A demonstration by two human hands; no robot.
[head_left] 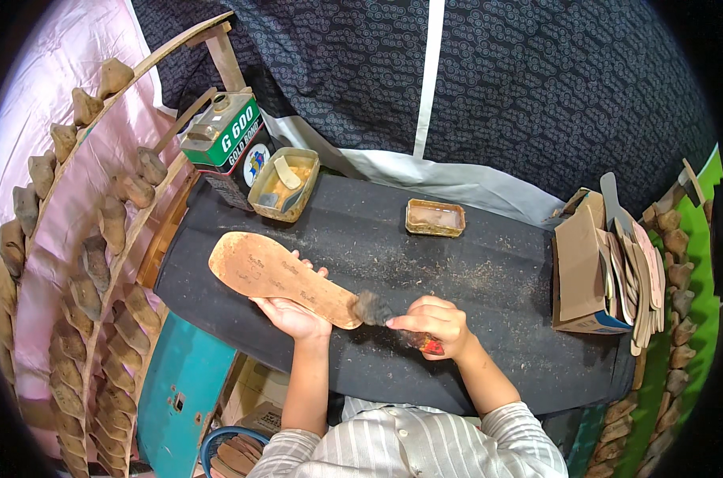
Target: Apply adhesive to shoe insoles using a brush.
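Observation:
A tan insole-shaped board (275, 273), its wide end up to the left, rests in my left hand (299, 316). My fingers wrap round its long edges and hold it above the dark-covered table (361, 362). Faint dark marks dot its face. In my right hand (437, 325) is a brush (372, 309) with dark, matted bristles and some red showing at the handle, most of which my fingers cover. The bristles meet the narrow end of the insole, touching it or just over it.
Behind the insole stand a green-and-black metal can (234, 143) and a tub (317, 171) with yellowish paste. A shallow tray (435, 232) lies farther right. Flat pieces fill a cardboard box (576, 279) at the right. Racks of wooden shoe lasts (95, 260) flank the table.

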